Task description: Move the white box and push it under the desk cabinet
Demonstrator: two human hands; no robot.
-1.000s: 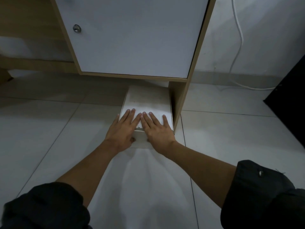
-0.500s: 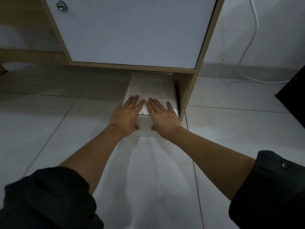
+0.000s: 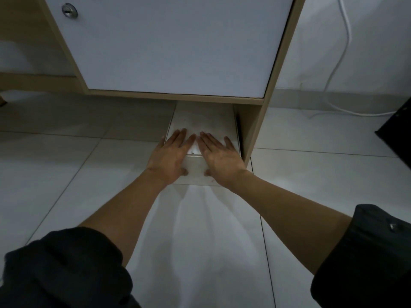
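My left hand (image 3: 170, 155) and my right hand (image 3: 219, 156) lie flat, palms down and fingers spread, side by side on the near end of the white rectangular cardboard box (image 3: 203, 121), with a narrow gap between them. Neither is clamped around anything; my thumbs hang over the box's front face and press against it. My forearms are bare, with dark sleeves (image 3: 64, 270) bunched up near the elbows.

The box sits on the pale tiled floor (image 3: 77, 174). Its far end is already under the desk cabinet (image 3: 173, 45), a light wood frame with a plain white door, while the near end under my palms still sticks out in front of the cabinet's bottom edge. The box's right side runs just beside the cabinet's wooden side panel (image 3: 251, 132).

A round metal lock (image 3: 69, 11) sits near the door's upper left corner. To the right, a white cable (image 3: 338, 63) hangs down the white wall and trails along the floor towards a dark object (image 3: 398, 127) at the frame edge; I cannot tell what it is.
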